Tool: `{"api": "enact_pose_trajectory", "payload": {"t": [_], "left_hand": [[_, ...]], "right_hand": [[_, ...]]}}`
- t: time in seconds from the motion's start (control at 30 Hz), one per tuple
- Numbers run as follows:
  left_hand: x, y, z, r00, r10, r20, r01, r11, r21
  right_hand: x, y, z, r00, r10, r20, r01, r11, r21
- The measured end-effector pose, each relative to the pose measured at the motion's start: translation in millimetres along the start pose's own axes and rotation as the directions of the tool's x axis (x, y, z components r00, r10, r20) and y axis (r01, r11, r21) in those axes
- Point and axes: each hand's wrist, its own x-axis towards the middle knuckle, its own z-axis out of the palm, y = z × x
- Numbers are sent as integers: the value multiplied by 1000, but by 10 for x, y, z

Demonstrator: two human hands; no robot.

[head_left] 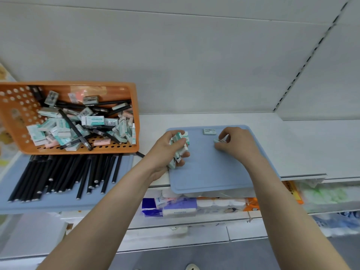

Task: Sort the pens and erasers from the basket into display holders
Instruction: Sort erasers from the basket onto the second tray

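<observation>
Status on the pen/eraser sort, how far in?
Done: a row of black pens lies on the left blue tray; one eraser sits on the right blue tray. In hand: left hand grips a bunch of erasers, right hand pinches a single eraser at the tray. Left: the orange basket holds many loose erasers and several mixed-in pens.

My left hand (169, 149) and right hand (236, 145) sit over a tray (210, 172); a lone eraser (209, 131) lies on it just beyond the right hand. Left of my left hand, the basket (134, 106) stands behind pens (64, 176) on a second tray (58, 205).
</observation>
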Motion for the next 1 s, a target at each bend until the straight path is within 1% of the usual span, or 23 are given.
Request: {"api": "enact_pose_trajectory", "payload": {"t": [0.03, 0.07, 0.13, 0.27, 0.4, 0.5, 0.53, 0.57, 0.63, 0.7, 0.73, 0.77, 0.8, 0.83, 0.87, 0.9, 0.93, 0.97, 1.0], "left_hand": [[0, 1, -12, 1000, -5, -1, 5, 1000, -19], [-2, 4, -22, 1000, -10, 2, 10, 999, -42], [-14, 8, -43, 1000, -3, 15, 4, 997, -81], [-49, -3, -92, 999, 43, 18, -41, 995, -96], [-56, -32, -113, 998, 67, -5, -67, 988, -142], [-60, -42, -119, 997, 66, -34, -70, 987, -142], [-61, -44, -123, 997, 60, -37, -65, 989, -133], [-58, -46, -126, 998, 54, -36, -59, 990, -127], [-52, -59, -133, 998, 45, -43, -50, 992, -114], [-62, -80, -145, 996, 60, -60, -62, 997, -39], [-75, -89, -156, 995, 79, -61, -77, 997, 32], [-94, -92, -165, 994, 99, -50, -93, 989, 112], [-115, -90, -169, 993, 115, -28, -107, 976, 192], [-133, -90, -169, 992, 125, 1, -121, 957, 265], [-147, -90, -163, 990, 136, 29, -138, 935, 326], [-151, -90, -157, 988, 151, 42, -156, 916, 368], [-149, -91, -154, 985, 170, 36, -170, 905, 390], [-141, -93, -162, 983, 184, 10, -174, 905, 389], [-136, -94, -181, 982, 188, -29, -165, 916, 366]], "right_hand": [[2, -39, 1, 1000, -11, 15, 12, 999, -40], [3, -78, 3, 999, -17, 41, 19, 999, -42], [16, -114, 20, 996, -46, 80, 46, 999, -7], [62, -80, 46, 973, -175, 151, 195, 972, -129], [103, -77, 32, 974, -173, 146, 196, 967, -162], [82, -78, -44, 958, -142, 249, 194, 961, -196], [83, -76, -48, 960, -132, 248, 182, 965, -191], [82, -80, -39, 969, -121, 216, 160, 971, -175], [76, -85, 25, 989, -94, 111, 110, 983, -149], [44, -98, 97, 994, -113, 12, 113, 982, -151], [7, -140, 113, 988, -147, -45, 140, 983, -120], [-51, -222, 104, 981, -172, -92, 170, 985, -30], [-106, -312, 91, 979, -184, -92, 194, 974, 120], [-167, -410, 78, 978, -204, -30, 204, 932, 300], [-234, -501, 83, 967, -245, 71, 188, 874, 449], [-284, -557, 109, 945, -292, 145, 175, 829, 531], [-316, -577, 149, 936, -310, 166, 169, 811, 561], [-328, -574, 190, 946, -285, 154, 150, 805, 573], [-330, -556, 213, 965, -226, 135, 110, 812, 573]]}}
